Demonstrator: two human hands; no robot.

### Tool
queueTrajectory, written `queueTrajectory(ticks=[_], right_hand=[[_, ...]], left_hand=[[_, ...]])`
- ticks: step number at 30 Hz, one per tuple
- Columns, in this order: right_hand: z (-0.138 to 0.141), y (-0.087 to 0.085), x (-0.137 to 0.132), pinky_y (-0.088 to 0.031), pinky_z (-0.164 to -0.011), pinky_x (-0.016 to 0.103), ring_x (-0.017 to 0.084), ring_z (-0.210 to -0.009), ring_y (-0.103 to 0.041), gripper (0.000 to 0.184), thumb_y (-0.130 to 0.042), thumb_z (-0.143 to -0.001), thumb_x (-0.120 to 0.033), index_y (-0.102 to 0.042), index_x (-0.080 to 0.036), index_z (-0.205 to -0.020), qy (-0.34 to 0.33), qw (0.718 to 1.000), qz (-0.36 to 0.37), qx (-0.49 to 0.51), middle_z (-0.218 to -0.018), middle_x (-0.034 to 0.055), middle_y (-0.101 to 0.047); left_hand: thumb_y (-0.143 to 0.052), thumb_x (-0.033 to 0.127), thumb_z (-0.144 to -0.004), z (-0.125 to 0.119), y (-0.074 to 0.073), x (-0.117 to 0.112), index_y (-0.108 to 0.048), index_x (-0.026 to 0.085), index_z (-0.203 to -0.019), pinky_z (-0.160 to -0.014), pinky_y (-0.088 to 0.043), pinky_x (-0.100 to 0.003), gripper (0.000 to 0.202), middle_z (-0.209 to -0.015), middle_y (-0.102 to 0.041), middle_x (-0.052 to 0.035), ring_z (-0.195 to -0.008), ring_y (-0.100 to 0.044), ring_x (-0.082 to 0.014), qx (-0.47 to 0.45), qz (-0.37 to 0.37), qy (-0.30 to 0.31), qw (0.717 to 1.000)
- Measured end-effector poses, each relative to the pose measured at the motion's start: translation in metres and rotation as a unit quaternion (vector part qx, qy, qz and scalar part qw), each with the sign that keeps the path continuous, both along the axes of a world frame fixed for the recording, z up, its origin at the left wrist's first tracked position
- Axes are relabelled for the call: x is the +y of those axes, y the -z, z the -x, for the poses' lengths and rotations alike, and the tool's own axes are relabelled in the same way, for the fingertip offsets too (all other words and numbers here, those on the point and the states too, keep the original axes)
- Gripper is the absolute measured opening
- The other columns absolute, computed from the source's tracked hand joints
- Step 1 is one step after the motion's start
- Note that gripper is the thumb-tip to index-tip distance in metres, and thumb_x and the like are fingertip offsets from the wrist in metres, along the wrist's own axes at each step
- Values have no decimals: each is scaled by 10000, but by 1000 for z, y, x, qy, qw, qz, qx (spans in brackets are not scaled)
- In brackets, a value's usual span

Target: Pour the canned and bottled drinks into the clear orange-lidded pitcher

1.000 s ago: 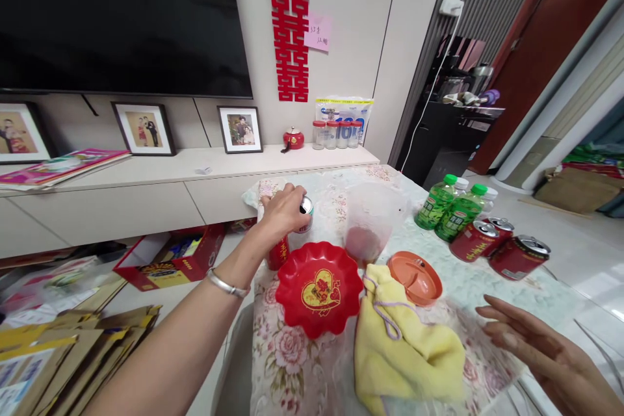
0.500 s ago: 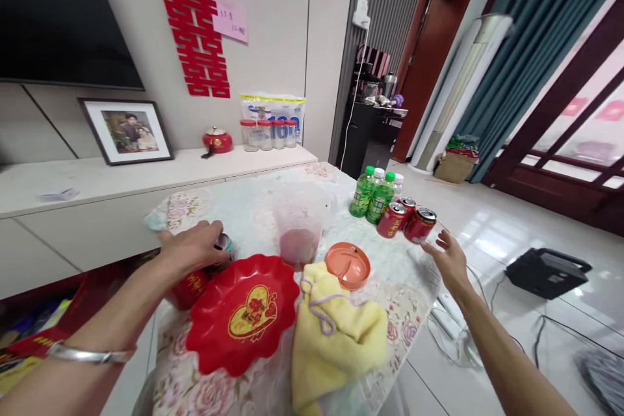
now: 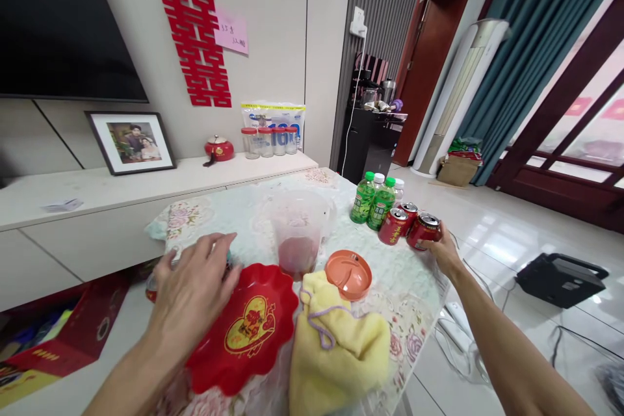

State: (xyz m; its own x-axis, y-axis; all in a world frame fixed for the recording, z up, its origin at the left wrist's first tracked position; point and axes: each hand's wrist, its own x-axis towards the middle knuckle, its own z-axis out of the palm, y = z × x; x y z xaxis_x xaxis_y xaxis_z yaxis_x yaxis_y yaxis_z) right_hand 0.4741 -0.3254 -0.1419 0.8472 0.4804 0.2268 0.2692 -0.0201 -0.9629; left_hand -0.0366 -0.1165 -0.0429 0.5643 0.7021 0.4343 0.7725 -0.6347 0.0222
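At the table's right edge my right hand (image 3: 444,252) closes around a red drink can (image 3: 420,231), thumb in front. Two other red cans (image 3: 392,227) stand beside it, next to green-capped bottles (image 3: 382,207) of green drink. My left hand (image 3: 197,283) hovers at the left edge of a red scalloped tray (image 3: 273,338), fingers apart. Behind it, partly hidden, something red and silvery (image 3: 151,288) shows, with a teal bit near the fingertips. A clear plastic pitcher (image 3: 298,227) with pinkish contents stands between my hands. Near it lie an orange lid (image 3: 348,273) and a yellow cloth (image 3: 336,351).
A floral tablecloth (image 3: 409,338) covers the table. Behind stands a white cabinet (image 3: 195,175) with a framed photo (image 3: 131,142), a red pot (image 3: 219,148) and red-lidded jars (image 3: 266,143). A red box (image 3: 73,331) sits at lower left. A power strip (image 3: 461,322) and cables lie on the floor.
My right hand has moved onto the rightmost can and gripped it. My left hand has turned and come nearer, its fingers now spread. The red can below my left forearm is no longer visible there.
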Motion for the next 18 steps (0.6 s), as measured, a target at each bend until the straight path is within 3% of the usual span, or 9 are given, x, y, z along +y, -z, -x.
queueTrajectory(ticks=[5,11,13,15,18], right_hand=[[6,-3,5,-618,-885,436,225,-1039,-706,361,-687,-1005,-381,-649,-172,-1296,22,1000,7,1,-1252,90,-694],[27,5,1,-612,-839,401,202,-971,-699,286,-697,-996,-370,-681,-159,-1188,102,993,58,16,-1159,67,-706],[41,4,-5,-600,-838,411,212,-925,-693,317,-800,-893,-356,-682,-152,-1106,121,990,63,18,-1056,48,-718],[61,-2,-12,-584,-864,447,255,-913,-690,473,-919,-695,-351,-668,-165,-1050,125,991,54,15,-971,33,-730],[102,-16,-23,-577,-893,476,310,-954,-704,649,-958,-541,-432,-653,-197,-1064,87,996,32,9,-992,43,-761]], left_hand=[[-360,270,-1043,-11,28,-40,-605,176,-1355,-1018,-461,-580,409,-1326,-707,-177,-1160,-683,-358,-62,-42,40,996],[-454,239,-1016,-27,63,-80,-630,205,-1330,-1000,-503,-500,362,-1262,-754,-126,-1133,-701,-322,-148,-95,130,976],[-504,228,-999,-32,76,-91,-631,202,-1340,-975,-550,-442,365,-1248,-756,-116,-1124,-715,-296,-163,-84,172,968],[-528,197,-986,-38,88,-102,-616,210,-1387,-981,-583,-391,410,-1284,-743,-107,-1153,-721,-270,-158,-42,206,965],[-516,126,-957,-54,100,-121,-579,234,-1452,-1053,-589,-372,510,-1386,-699,-109,-1272,-688,-262,-151,49,241,957]])
